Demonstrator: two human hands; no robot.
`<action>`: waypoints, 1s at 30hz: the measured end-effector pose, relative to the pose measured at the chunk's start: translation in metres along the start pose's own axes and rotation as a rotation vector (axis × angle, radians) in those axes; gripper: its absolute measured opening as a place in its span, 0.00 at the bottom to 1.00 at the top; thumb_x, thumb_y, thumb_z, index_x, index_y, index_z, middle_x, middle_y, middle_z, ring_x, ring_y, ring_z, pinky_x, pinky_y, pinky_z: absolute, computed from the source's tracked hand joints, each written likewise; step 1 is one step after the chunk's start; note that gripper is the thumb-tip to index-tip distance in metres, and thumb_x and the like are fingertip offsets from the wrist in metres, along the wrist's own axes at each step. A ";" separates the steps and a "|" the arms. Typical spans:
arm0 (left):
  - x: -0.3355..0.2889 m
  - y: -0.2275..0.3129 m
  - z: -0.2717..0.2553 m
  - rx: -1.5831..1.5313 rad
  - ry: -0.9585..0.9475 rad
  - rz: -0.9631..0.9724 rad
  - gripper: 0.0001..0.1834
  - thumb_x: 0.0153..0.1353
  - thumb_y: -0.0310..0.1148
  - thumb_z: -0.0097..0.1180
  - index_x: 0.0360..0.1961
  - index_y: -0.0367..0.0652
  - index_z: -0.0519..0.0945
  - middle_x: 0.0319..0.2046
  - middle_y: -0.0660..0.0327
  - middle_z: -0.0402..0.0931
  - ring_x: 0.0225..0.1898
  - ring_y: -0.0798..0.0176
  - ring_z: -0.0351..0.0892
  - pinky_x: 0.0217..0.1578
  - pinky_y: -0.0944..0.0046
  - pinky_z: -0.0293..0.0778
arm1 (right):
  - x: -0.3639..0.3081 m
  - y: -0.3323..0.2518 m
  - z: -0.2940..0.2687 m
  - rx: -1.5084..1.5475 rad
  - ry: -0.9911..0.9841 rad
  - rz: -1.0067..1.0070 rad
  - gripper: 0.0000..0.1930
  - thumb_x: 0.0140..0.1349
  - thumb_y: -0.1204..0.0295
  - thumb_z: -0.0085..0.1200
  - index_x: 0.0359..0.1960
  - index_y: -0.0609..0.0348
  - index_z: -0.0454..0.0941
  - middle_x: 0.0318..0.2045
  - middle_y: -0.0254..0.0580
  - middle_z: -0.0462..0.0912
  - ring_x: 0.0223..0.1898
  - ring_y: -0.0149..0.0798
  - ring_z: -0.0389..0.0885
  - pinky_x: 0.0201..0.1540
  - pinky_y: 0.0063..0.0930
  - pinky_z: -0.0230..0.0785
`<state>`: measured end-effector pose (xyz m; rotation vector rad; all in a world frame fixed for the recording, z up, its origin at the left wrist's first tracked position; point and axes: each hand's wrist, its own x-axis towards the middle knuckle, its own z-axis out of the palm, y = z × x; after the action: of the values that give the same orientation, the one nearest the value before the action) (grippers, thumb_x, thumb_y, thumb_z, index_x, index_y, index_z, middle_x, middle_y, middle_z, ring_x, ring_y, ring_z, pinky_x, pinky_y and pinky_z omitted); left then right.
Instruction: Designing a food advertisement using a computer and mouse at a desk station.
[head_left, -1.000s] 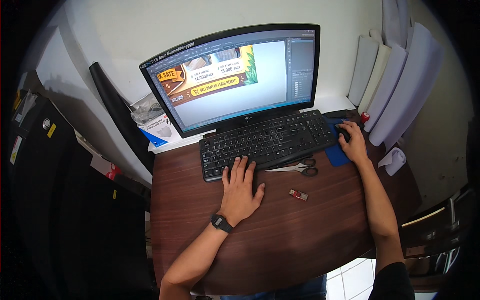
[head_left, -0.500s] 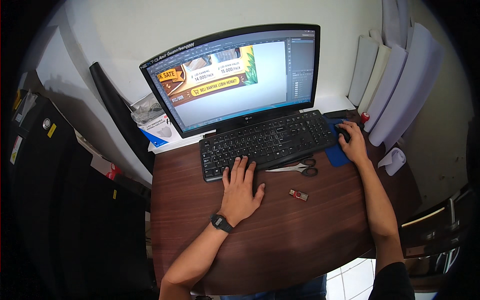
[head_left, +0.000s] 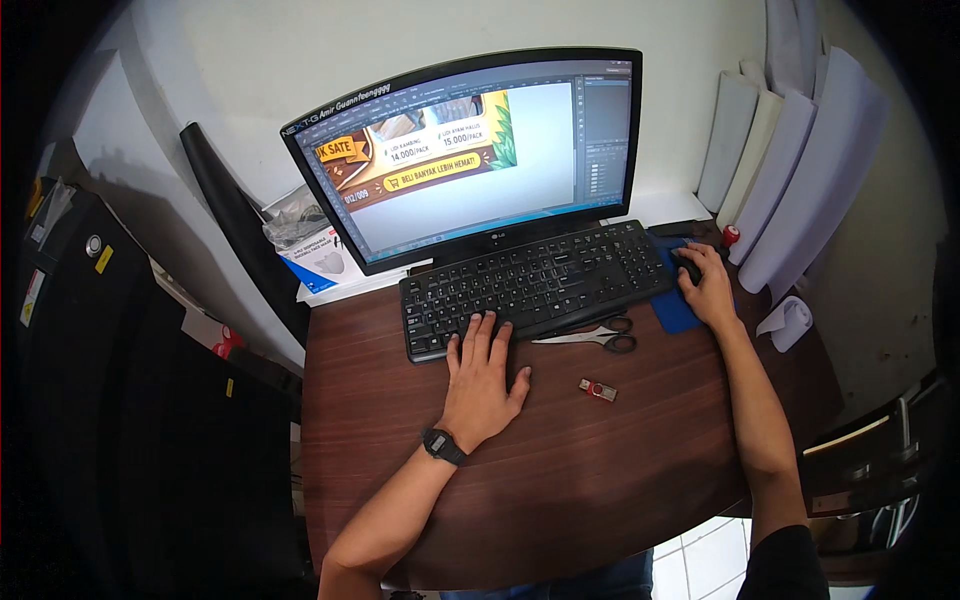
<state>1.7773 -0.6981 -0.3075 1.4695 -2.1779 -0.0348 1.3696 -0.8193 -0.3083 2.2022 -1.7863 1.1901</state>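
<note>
My left hand (head_left: 479,385) lies with its fingers spread, their tips on the lower left keys of a black keyboard (head_left: 540,285). A black digital watch is on that wrist. Over a dark computer mouse (head_left: 688,266) on a blue mouse pad (head_left: 677,314), my right hand (head_left: 711,288) is curled, its fingers covering most of the mouse. Behind the keyboard stands a monitor (head_left: 460,205) showing a yellow and brown food advert in an editing program. Scissors with black handles (head_left: 618,341) rest just below the keyboard. A red and silver USB stick (head_left: 598,390) lies on the dark brown desk (head_left: 610,470).
Rolls of white paper (head_left: 800,180) lean on the wall at the right, with a small curled roll (head_left: 785,323) on the desk. A red-topped stamp (head_left: 731,236) is behind my right hand. A face mask box (head_left: 318,262) sits left of the monitor, near a large black machine (head_left: 130,400).
</note>
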 end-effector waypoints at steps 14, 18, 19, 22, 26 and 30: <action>0.000 0.001 -0.001 0.027 0.005 -0.006 0.38 0.66 0.43 0.61 0.72 0.38 0.66 0.76 0.45 0.57 0.80 0.41 0.49 0.74 0.31 0.44 | 0.000 0.003 0.001 0.003 -0.007 -0.001 0.20 0.62 0.74 0.61 0.57 0.61 0.83 0.59 0.53 0.80 0.63 0.56 0.77 0.67 0.43 0.70; 0.000 0.002 -0.002 0.015 -0.013 -0.021 0.37 0.66 0.43 0.60 0.73 0.38 0.66 0.76 0.45 0.57 0.80 0.41 0.48 0.75 0.31 0.41 | 0.000 0.004 0.002 0.000 -0.004 -0.008 0.20 0.63 0.74 0.61 0.57 0.61 0.83 0.60 0.52 0.80 0.63 0.55 0.77 0.67 0.43 0.69; 0.000 0.001 -0.001 0.016 -0.016 -0.023 0.37 0.66 0.43 0.60 0.73 0.38 0.66 0.76 0.45 0.57 0.80 0.41 0.48 0.75 0.30 0.40 | 0.000 0.004 0.002 0.000 -0.004 -0.008 0.20 0.63 0.74 0.61 0.57 0.61 0.83 0.60 0.52 0.80 0.64 0.55 0.77 0.67 0.43 0.69; -0.001 0.001 -0.001 0.016 -0.021 -0.025 0.37 0.66 0.43 0.60 0.73 0.39 0.66 0.76 0.45 0.57 0.81 0.41 0.47 0.76 0.30 0.39 | 0.000 0.003 0.002 0.003 -0.005 0.000 0.20 0.63 0.74 0.61 0.57 0.61 0.83 0.60 0.53 0.80 0.63 0.55 0.77 0.67 0.43 0.70; 0.000 0.002 -0.002 0.017 -0.030 -0.028 0.38 0.67 0.43 0.60 0.73 0.39 0.65 0.76 0.45 0.57 0.80 0.41 0.47 0.75 0.28 0.39 | 0.000 0.002 0.001 -0.010 -0.011 -0.010 0.20 0.63 0.74 0.62 0.57 0.61 0.83 0.60 0.53 0.79 0.63 0.55 0.77 0.67 0.43 0.70; 0.000 0.001 -0.001 0.016 -0.030 -0.027 0.38 0.67 0.43 0.59 0.73 0.39 0.65 0.75 0.45 0.57 0.80 0.41 0.47 0.75 0.28 0.39 | 0.000 0.002 0.001 -0.008 0.000 -0.021 0.20 0.62 0.74 0.62 0.57 0.61 0.83 0.60 0.53 0.80 0.63 0.55 0.77 0.67 0.43 0.70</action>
<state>1.7769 -0.6969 -0.3060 1.5163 -2.1870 -0.0493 1.3682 -0.8208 -0.3101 2.2110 -1.7606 1.1769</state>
